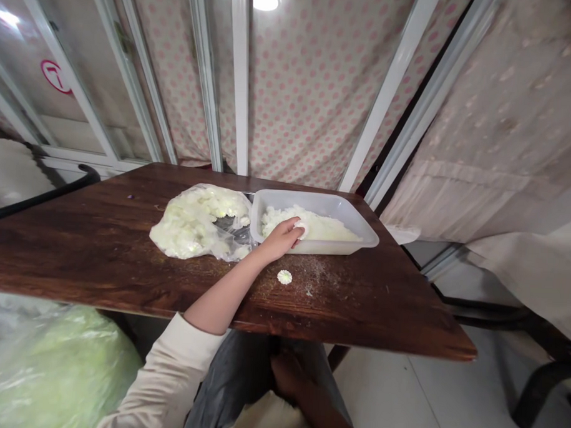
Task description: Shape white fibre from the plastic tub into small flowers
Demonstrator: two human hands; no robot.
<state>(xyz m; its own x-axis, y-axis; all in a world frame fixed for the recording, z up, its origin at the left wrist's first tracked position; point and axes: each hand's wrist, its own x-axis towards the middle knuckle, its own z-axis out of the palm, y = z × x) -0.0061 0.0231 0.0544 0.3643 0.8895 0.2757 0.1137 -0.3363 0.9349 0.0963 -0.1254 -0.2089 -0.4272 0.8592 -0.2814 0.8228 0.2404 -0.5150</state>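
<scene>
Head view was what I had from my distance, and I looked from near to far. Closest to the camera, I saw a cream sleeve [167, 378] and grey trousers [223, 380], and at lower left a big plastic bag [50, 368] of pale green stuff, placed on the floor beside the person, I think. A dark brown shape [302, 383] lay under the table, but I could not tell what it was, and I could not find the right hand in the picture.

The left hand [279, 240] reached over a dark wooden table [101, 251] and rested on the front wall of a clear plastic tray [314, 202]. Its fingers [292, 228] were pressed together and curved over a small white round piece [302, 229], and they seemed to hold it by the edge, although the thumb was hidden. Inside the tray was a white crumbly mass [308, 222], just under the fingertips. On the table near the tray lay a white flower-shaped piece [284, 277], apart from the hand, among some white crumbs [311, 277].

Just left of the tray, touching it, was a clear plastic bag [196, 220] with pale lumps. Probably it lay there so that one arm could reach both. Farther away, I saw a curtain with pink dots [294, 96] and a window [74, 88].
</scene>
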